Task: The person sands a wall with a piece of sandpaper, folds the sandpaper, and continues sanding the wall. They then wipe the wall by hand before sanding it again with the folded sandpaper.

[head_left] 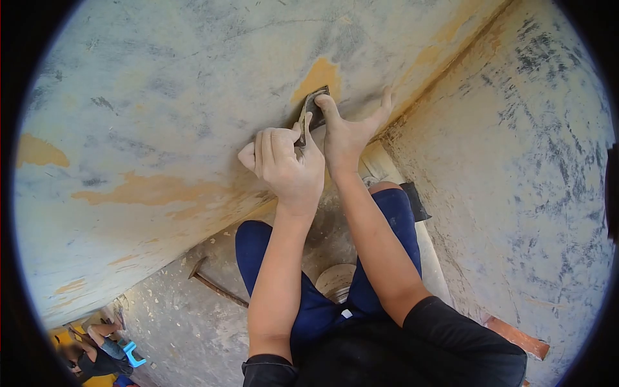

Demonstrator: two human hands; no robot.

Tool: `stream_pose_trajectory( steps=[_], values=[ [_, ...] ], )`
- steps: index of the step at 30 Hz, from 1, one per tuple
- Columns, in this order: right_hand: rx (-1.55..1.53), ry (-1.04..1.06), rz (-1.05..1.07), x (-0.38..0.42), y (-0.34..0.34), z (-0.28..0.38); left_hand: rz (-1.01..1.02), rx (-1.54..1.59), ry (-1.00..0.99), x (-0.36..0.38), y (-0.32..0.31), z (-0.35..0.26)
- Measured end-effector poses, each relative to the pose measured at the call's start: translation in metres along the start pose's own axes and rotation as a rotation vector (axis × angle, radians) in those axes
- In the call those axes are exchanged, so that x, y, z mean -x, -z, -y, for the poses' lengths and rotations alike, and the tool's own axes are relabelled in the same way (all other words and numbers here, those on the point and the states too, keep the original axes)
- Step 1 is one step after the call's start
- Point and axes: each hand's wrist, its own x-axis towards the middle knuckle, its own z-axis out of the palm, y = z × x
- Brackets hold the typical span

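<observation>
Both hands are dusted with pale powder and meet at a dark, flat piece of sandpaper (316, 106), which stands on edge close to the wall. My left hand (284, 158) has its fingers curled, pinching the lower left edge of the sheet. From the other side, the thumb of my right hand (348, 135) presses on the sheet's upper part, while another finger stretches away to the right. Part of the right hand's grip is hidden. Behind the sheet, the whitish wall (193, 97) shows an orange patch (319, 72).
A second wall (509, 161) joins at a corner on the right. A hammer (222, 287) lies on the concrete floor (174, 316) left of my knees. A reddish brick-like piece (519, 337) lies lower right. At lower left another person (100, 361) is near a blue stool (133, 354).
</observation>
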Motion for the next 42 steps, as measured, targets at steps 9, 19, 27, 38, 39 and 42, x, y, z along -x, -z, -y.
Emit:
stream_pose_trajectory(
  steps=[9,19,27,38,39,42],
  values=[
    [-0.037,0.361,0.033,-0.008,-0.017,0.039,-0.186,-0.070,0.161,-0.011,0.021,0.016],
    [-0.083,0.286,0.005,-0.005,-0.022,0.031,-0.138,-0.055,0.084,-0.017,0.023,0.003],
    [-0.016,0.148,0.020,-0.009,0.001,0.019,-0.050,0.036,0.083,-0.001,-0.002,-0.007],
    [-0.058,0.381,0.016,-0.008,-0.013,0.039,-0.223,0.086,0.242,-0.004,0.006,0.015],
    [-0.056,0.383,0.015,-0.006,-0.008,0.027,-0.129,-0.039,0.115,-0.006,0.006,0.006],
    [0.003,0.010,-0.059,0.000,0.002,0.002,0.027,0.020,0.105,0.004,-0.008,-0.011]
  ],
)
